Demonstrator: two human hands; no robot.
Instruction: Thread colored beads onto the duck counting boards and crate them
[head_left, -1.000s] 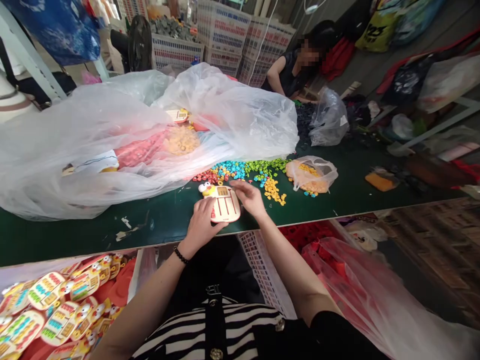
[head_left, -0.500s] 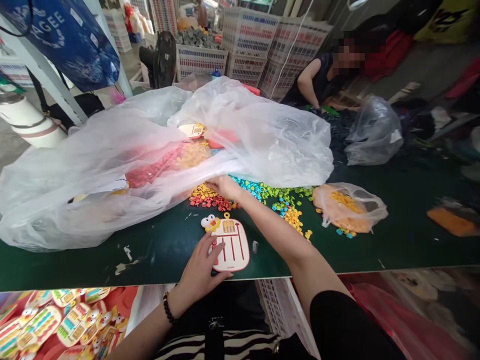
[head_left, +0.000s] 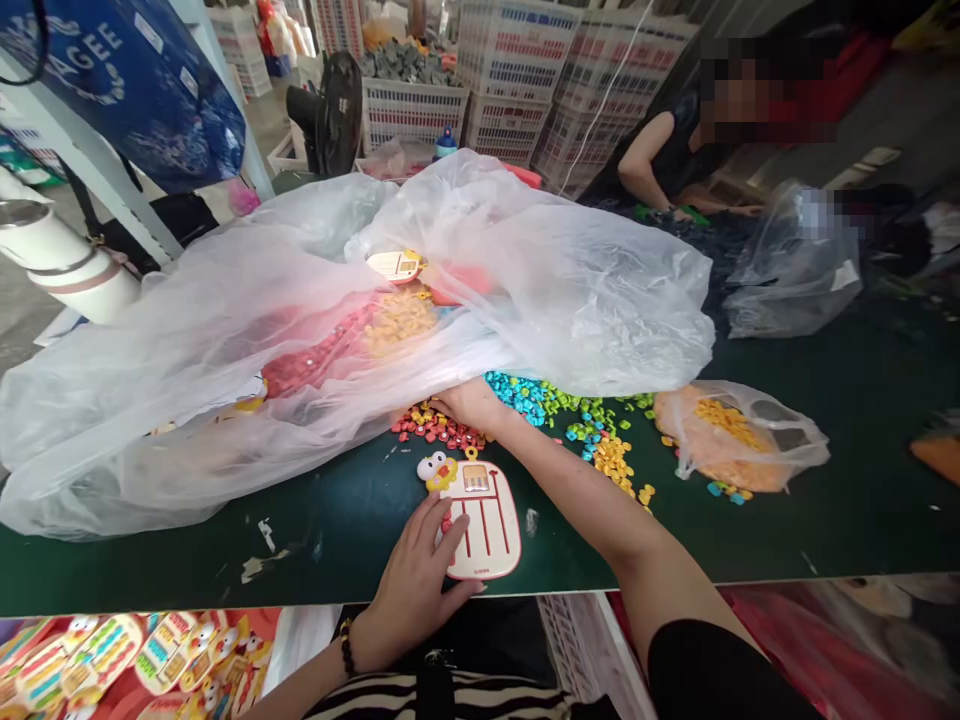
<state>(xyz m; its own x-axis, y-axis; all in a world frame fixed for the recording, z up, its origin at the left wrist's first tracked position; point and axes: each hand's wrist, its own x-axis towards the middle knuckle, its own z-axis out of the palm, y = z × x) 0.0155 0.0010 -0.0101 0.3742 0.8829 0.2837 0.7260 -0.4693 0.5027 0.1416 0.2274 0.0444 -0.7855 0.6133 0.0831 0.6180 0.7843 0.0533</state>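
Observation:
A white toy board (head_left: 487, 535) with red slots, a red rim and a cartoon head with big eyes lies on the green table. My left hand (head_left: 420, 560) holds its left side, fingertips on the face and thumb at the bottom edge. My right hand (head_left: 474, 405) reaches into small yellow and red pieces (head_left: 442, 430) beside the plastic sheet. Its fingers look drawn together, tips partly hidden, so what they hold cannot be made out. Blue pieces (head_left: 517, 397) and green pieces (head_left: 577, 408) spread to its right.
Clear plastic sheeting (head_left: 600, 290) covers heaps of pieces and another board (head_left: 394, 265). An open plastic bag (head_left: 739, 440) of yellow pieces lies right, near loose yellow pieces (head_left: 615, 458). Finished-looking boards (head_left: 97, 660) fill a bin below the table's left edge. A co-worker (head_left: 660, 160) sits at the back right.
The view has shifted, so the whole scene sits slightly lower and further right. My left hand stays on the board; my right hand stays among the pieces, its fingers slightly repositioned.

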